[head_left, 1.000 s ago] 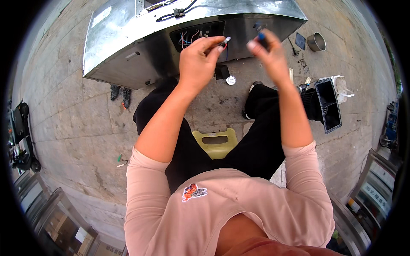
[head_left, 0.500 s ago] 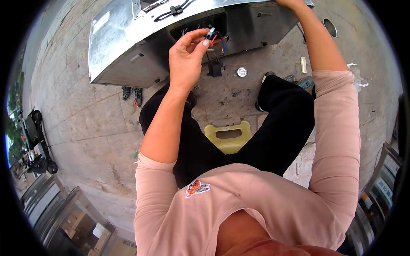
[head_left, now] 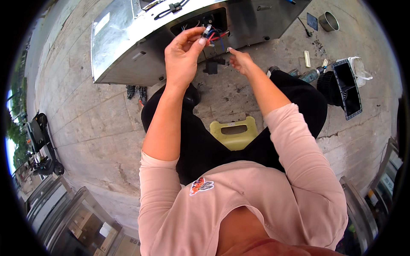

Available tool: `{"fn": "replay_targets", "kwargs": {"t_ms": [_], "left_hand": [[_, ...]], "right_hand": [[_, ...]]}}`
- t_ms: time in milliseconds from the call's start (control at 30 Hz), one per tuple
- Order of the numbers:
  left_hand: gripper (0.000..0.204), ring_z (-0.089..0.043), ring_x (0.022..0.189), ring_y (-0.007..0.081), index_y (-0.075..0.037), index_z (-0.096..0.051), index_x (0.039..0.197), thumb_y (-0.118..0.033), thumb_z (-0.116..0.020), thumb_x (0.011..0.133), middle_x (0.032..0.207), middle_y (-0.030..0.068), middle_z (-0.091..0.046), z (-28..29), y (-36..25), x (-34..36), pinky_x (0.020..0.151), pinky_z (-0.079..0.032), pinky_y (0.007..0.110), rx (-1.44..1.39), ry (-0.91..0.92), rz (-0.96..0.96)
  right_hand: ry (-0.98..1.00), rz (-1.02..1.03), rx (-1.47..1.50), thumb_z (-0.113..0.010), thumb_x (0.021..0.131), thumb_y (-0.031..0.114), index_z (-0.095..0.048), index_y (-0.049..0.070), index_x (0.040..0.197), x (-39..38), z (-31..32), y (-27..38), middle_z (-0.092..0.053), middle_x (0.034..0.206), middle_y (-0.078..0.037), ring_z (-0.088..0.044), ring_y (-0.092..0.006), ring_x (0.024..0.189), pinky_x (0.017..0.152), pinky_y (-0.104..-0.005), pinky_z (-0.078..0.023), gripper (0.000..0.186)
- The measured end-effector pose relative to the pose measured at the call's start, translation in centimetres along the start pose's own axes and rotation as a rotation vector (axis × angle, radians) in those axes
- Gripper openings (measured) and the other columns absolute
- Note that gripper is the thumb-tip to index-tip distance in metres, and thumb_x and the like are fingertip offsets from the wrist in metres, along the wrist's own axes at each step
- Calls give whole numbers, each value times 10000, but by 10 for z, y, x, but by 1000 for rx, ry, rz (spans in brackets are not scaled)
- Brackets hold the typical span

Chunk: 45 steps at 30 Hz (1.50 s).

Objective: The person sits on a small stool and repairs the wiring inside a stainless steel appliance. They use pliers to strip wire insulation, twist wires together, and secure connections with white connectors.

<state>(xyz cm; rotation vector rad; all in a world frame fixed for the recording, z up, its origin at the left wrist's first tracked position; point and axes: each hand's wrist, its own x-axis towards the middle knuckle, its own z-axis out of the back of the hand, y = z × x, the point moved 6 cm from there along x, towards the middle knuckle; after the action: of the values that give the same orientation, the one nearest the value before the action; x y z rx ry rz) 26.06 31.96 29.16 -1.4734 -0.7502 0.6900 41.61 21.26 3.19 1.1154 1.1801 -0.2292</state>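
Note:
My left hand (head_left: 183,57) is closed in a pinch on a small wire connector (head_left: 207,30), pale at its tip. Red and blue wires (head_left: 215,36) run from around it toward the dark opening (head_left: 220,18) in the side of a silver sheet-metal cabinet (head_left: 273,24). Just right of and below those wires, my right hand (head_left: 242,62) has thumb and finger pressed together. A tiny pale bit shows at its fingertips, too small to name. Beneath the wires, a black block-shaped part (head_left: 211,67) hangs or stands by the cabinet's lower edge; which one I cannot tell.
A black cable (head_left: 174,7) lies on the cabinet top. On the ground at the right are a black divided tray (head_left: 347,88), a clear bottle (head_left: 311,75), a metal pot (head_left: 329,21) and a pale strip (head_left: 307,59). A yellow plastic stool (head_left: 234,135) shows between my legs.
My right hand has come from the cabinet's upper right edge down and left, close to the wires. My left hand keeps its pinch on the connector. The black tray has come into sight.

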Motion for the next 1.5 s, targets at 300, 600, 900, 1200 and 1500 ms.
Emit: {"fn": "replay_targets", "kwargs": {"t_ms": [300,600,900,1200,1500], "left_hand": [[203,-650,852,121,22,-656,1090,-14,-610,895,943,49,-673,-3,6,-6,818,-511,257,102,229,171],[242,-638,798,162,-6,-685,941,-229,-715,852,916,96,-668,-28,18,-25,713,-504,331,1051,563,-17],[172,-630,804,96,-9,-635,1005,-155,-684,926,921,64,-685,-73,35,-20,671,-487,264,152,405,198],[178,-569,693,103,6,-641,991,-156,-656,920,775,60,-655,-58,34,-11,672,-480,287,291,322,128],[180,-594,702,116,-1,-648,994,-164,-663,920,796,73,-670,-32,30,-2,693,-487,277,284,222,117]], "right_hand": [[322,178,141,-609,975,113,-656,18,1042,-21,9,42,-658,839,-27,-589,-104,678,557,-245,-450,126],[308,521,-243,-616,961,166,-671,22,973,-163,37,101,-727,927,-53,-684,-125,802,659,-248,-499,154],[389,685,-232,-689,912,134,-667,7,978,-195,38,121,-717,850,-52,-653,-89,754,661,-223,-490,145],[-636,1345,-1581,-787,713,591,-470,-36,1404,-127,63,350,-448,1475,-254,-437,-376,1368,1120,-420,-379,986],[-175,955,-1713,-817,619,565,-544,-40,1334,-92,69,354,-635,1185,-261,-592,-402,1154,975,-433,-482,975]]}}
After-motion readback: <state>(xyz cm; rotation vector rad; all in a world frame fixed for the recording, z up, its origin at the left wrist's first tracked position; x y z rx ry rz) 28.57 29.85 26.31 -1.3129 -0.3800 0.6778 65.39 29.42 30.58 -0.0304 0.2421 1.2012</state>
